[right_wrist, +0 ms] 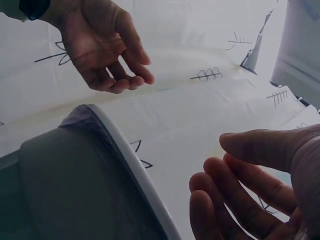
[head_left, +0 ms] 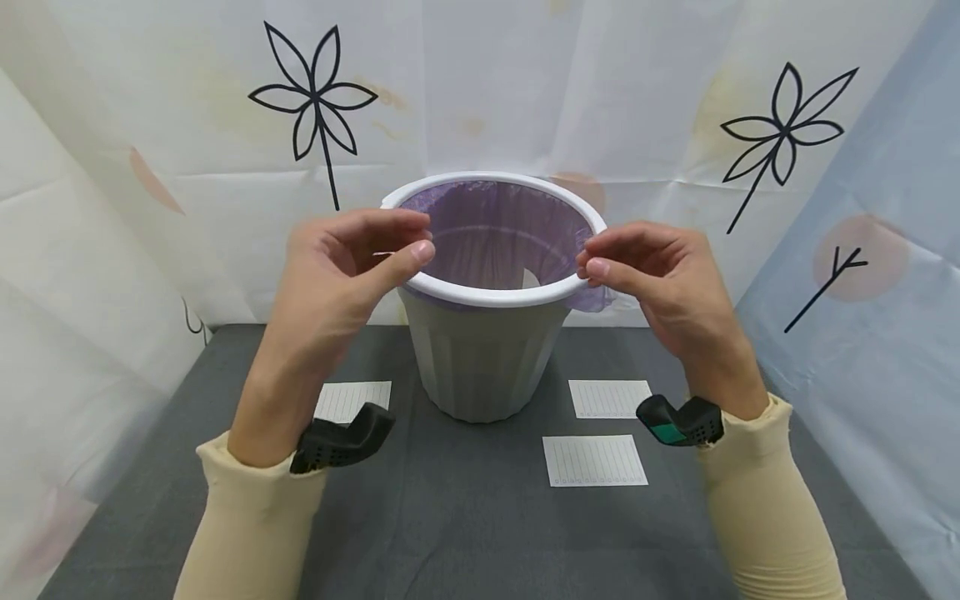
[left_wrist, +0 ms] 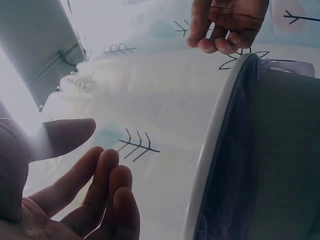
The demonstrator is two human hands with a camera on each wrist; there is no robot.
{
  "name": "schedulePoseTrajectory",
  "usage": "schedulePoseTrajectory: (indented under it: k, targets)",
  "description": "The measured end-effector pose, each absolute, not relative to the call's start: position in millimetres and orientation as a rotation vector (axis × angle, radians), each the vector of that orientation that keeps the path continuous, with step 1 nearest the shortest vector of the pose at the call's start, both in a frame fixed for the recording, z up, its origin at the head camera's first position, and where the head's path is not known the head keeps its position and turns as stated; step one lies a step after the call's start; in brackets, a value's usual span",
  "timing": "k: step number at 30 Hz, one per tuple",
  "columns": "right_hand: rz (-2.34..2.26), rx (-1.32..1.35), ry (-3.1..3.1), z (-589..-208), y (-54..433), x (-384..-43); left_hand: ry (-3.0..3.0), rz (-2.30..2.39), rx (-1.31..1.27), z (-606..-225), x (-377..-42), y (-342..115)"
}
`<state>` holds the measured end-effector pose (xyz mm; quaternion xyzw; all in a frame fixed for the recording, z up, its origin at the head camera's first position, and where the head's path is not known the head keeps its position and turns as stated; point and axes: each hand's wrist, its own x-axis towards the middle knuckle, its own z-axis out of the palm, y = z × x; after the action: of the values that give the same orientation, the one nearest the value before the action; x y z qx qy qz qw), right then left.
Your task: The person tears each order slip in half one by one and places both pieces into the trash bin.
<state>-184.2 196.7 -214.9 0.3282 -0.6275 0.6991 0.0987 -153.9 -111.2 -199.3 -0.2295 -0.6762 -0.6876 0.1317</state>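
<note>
A grey trash bin [head_left: 483,358] with a white rim [head_left: 495,296] stands upright on the dark table. A translucent purple bag [head_left: 498,221] lines it, its edge [head_left: 592,300] hanging outside at the right. Inside lies a small white piece [head_left: 530,278], mostly hidden. My left hand [head_left: 337,271] hovers by the rim's left side, fingers loosely bent. By the right side is my right hand [head_left: 652,267], in a similar pose. Both wrist views show a gap between thumb and fingers of the left hand [left_wrist: 85,195] and the right hand [right_wrist: 255,185], with nothing held.
White lined cards lie on the dark table [head_left: 450,508]: one card [head_left: 352,400] at left, another card [head_left: 609,398] at right, and a third card [head_left: 595,461] nearer. Patterned cloth [head_left: 495,108] hangs behind the bin and along both sides.
</note>
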Motion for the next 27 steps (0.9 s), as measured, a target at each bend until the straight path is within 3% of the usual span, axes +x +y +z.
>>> schedulePoseTrajectory:
  k: [11,27]
  targets:
    - [2.040,1.025,-1.902,-272,208,-149,-2.058,-1.880,-0.518,-257,-126,-125]
    - [2.115,0.895,-2.023,-332,219,-133,-2.125,-1.885,-0.429,-311,-125,-130]
